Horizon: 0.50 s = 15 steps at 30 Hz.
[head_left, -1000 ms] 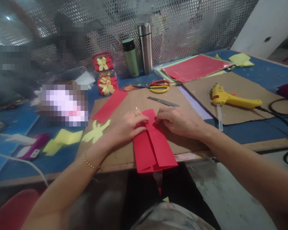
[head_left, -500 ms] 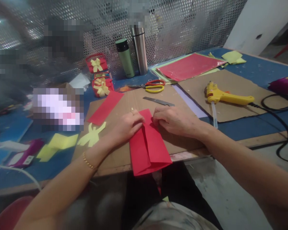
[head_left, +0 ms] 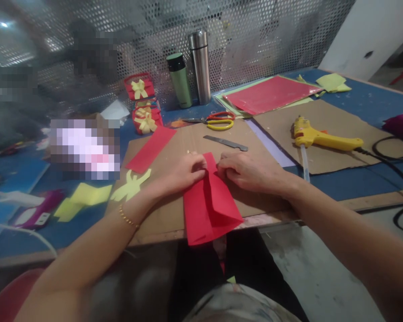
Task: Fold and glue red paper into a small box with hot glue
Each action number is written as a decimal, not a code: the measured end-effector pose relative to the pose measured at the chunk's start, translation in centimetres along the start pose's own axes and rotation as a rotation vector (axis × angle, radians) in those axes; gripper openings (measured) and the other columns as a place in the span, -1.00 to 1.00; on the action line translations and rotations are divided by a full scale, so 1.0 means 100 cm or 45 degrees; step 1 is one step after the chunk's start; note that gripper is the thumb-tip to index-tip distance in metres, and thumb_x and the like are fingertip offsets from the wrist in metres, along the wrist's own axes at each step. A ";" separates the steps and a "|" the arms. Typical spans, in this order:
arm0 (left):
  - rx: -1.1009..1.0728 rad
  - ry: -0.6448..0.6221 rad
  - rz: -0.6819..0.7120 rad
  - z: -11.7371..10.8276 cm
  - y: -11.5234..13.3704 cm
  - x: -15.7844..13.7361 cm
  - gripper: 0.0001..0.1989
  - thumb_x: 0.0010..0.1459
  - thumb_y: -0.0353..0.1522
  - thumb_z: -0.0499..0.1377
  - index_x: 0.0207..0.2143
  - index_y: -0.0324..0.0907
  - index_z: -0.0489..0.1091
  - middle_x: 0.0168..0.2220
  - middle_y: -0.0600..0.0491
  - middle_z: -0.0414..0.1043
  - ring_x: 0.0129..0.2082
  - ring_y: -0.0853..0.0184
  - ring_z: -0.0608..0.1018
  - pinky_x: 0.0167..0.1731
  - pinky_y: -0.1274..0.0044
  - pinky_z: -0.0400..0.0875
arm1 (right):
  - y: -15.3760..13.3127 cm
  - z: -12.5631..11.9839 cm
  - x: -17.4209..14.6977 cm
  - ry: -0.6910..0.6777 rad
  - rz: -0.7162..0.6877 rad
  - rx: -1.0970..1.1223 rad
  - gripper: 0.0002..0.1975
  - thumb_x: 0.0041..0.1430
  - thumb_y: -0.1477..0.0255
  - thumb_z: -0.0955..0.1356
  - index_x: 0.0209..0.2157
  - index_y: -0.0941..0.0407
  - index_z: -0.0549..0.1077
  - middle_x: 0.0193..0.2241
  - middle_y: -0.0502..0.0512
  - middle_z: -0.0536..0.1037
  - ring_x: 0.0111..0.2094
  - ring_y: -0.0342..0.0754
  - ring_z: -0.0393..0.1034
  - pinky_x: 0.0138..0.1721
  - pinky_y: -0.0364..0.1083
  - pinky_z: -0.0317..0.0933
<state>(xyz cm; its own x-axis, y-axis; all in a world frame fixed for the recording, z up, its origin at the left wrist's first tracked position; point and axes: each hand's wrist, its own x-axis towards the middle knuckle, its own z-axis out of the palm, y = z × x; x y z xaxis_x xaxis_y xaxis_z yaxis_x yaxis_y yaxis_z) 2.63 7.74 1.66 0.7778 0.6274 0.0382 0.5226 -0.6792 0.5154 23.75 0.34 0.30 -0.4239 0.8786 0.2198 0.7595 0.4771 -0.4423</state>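
A folded sheet of red paper point(head_left: 201, 217) lies over the front edge of the cardboard mat point(head_left: 168, 214), its two side flaps meeting near the middle, the right one partly lifted. My left hand point(head_left: 191, 170) pinches the paper at its far left part, fingers curled. On the far right edge, my right hand point(head_left: 237, 170) has its fingers closed against the paper. Just beyond the hands rests a grey cutter blade point(head_left: 225, 143). To the left lie a red paper strip point(head_left: 151, 150) and a yellow paper bow cut-out point(head_left: 130, 185).
Scissors point(head_left: 218, 120) with red and yellow handles lie behind the blade. A yellow glue gun point(head_left: 325, 137) rests on cardboard at right, its cord trailing off. Two flasks, green point(head_left: 179, 82) and steel point(head_left: 199, 67), stand at the back. Small red bags point(head_left: 147, 118) with yellow bows stand left.
The right flap of the red paper has risen and the gap between the flaps is wider. Both hands stay at the far end; the whole view has shifted slightly.
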 end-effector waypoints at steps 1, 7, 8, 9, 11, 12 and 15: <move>-0.027 -0.014 -0.045 0.000 0.002 0.000 -0.97 0.14 -0.43 0.12 -0.38 -0.17 0.34 -0.38 0.10 0.36 -0.38 0.33 0.38 -0.36 0.48 0.25 | 0.002 0.001 0.000 -0.003 -0.001 0.013 -0.76 0.17 0.66 0.24 -0.45 0.12 0.44 -0.38 0.07 0.48 -0.36 -0.09 0.29 -0.32 -0.10 0.08; -0.165 -0.023 -0.182 0.002 0.003 0.001 -0.96 0.11 -0.43 0.15 -0.33 -0.16 0.33 -0.35 0.09 0.38 -0.37 0.35 0.39 -0.36 0.48 0.24 | 0.011 0.008 -0.002 0.037 0.012 0.025 -0.73 0.17 0.66 0.22 -0.38 0.11 0.51 -0.33 0.10 0.49 -0.35 -0.07 0.33 -0.29 -0.08 0.13; -0.180 -0.019 -0.174 0.003 0.000 0.002 -0.95 0.11 -0.42 0.16 -0.34 -0.15 0.32 -0.36 0.09 0.38 -0.38 0.35 0.39 -0.37 0.48 0.23 | 0.013 0.009 -0.002 0.043 0.007 0.018 -0.72 0.18 0.65 0.21 -0.37 0.10 0.51 -0.32 0.10 0.49 -0.34 -0.06 0.34 -0.29 -0.08 0.14; -0.194 -0.024 -0.162 0.005 -0.002 0.003 -0.95 0.11 -0.42 0.17 -0.34 -0.15 0.32 -0.37 0.09 0.39 -0.38 0.34 0.39 -0.37 0.48 0.22 | 0.014 0.009 -0.003 0.046 -0.004 0.014 -0.71 0.19 0.65 0.21 -0.37 0.10 0.51 -0.32 0.10 0.49 -0.34 -0.06 0.35 -0.28 -0.07 0.14; -0.226 -0.040 -0.145 0.006 -0.007 0.007 -0.95 0.12 -0.40 0.18 -0.34 -0.15 0.34 -0.37 0.09 0.40 -0.37 0.33 0.41 -0.39 0.48 0.21 | 0.017 0.010 -0.004 0.049 -0.024 0.020 -0.70 0.19 0.65 0.21 -0.37 0.08 0.51 -0.32 0.10 0.49 -0.32 -0.04 0.37 -0.27 -0.07 0.16; -0.234 -0.064 -0.144 0.006 -0.008 0.009 -0.95 0.12 -0.40 0.18 -0.33 -0.15 0.35 -0.37 0.09 0.42 -0.36 0.33 0.42 -0.39 0.48 0.21 | 0.018 0.011 -0.005 0.053 -0.033 0.030 -0.70 0.18 0.65 0.21 -0.38 0.08 0.51 -0.33 0.10 0.48 -0.32 -0.03 0.38 -0.26 -0.06 0.17; -0.211 -0.172 -0.170 0.004 -0.011 0.019 -0.93 0.06 -0.45 0.21 -0.40 -0.16 0.34 -0.40 0.10 0.41 -0.37 0.34 0.43 -0.40 0.49 0.20 | 0.021 0.011 -0.004 0.072 -0.057 0.075 -0.73 0.14 0.64 0.22 -0.42 0.07 0.48 -0.37 0.09 0.47 -0.31 -0.01 0.38 -0.26 -0.05 0.20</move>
<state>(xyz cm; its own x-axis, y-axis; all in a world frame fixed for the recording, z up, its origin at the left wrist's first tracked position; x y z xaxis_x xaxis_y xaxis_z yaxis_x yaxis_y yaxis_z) 3.64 9.52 0.87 0.7509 0.6435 -0.1486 0.5681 -0.5147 0.6421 24.95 1.02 -1.70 -0.4267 0.8571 0.2886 0.7093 0.5152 -0.4812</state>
